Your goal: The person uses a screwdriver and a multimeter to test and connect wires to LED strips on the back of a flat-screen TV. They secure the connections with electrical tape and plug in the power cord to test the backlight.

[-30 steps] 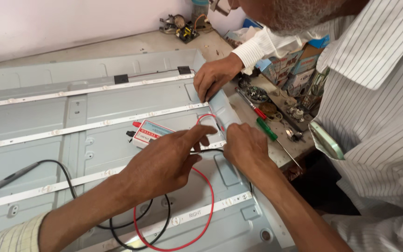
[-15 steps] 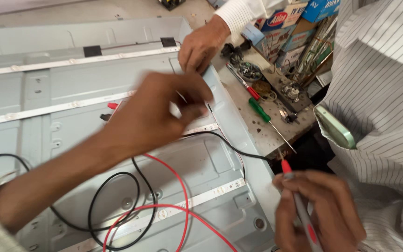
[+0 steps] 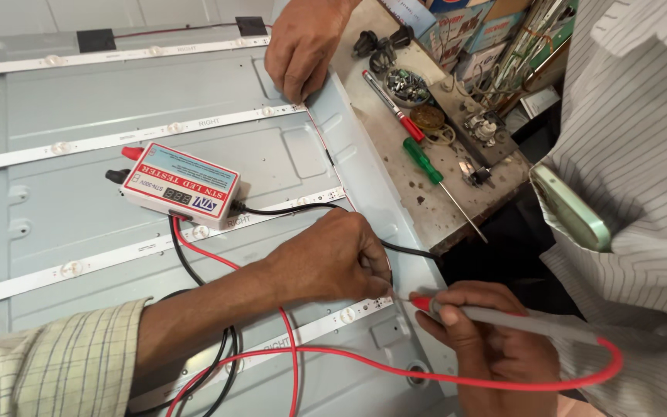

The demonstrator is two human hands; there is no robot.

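My left hand (image 3: 333,262) rests on the right end of a white LED strip (image 3: 117,255), fingers closed where the black lead (image 3: 287,208) runs into it. My right hand (image 3: 488,347) grips a grey-handled red probe (image 3: 503,318), its tip at the strip's end beside my left fingertips. Red and black leads run back to a small white tester box (image 3: 183,185) with a red and blue label, lying on the grey metal backlight panel (image 3: 55,193).
A co-worker in a striped shirt (image 3: 642,139) stands at the right, one hand (image 3: 303,46) on the panel's far edge. The workbench (image 3: 395,170) holds a red screwdriver (image 3: 391,104), a green screwdriver (image 3: 426,162) and small parts. More LED strips (image 3: 117,139) cross the panel.
My left hand has moved off the tester, down to the end of the lower strip. My right hand has brought the red probe up to the same spot.
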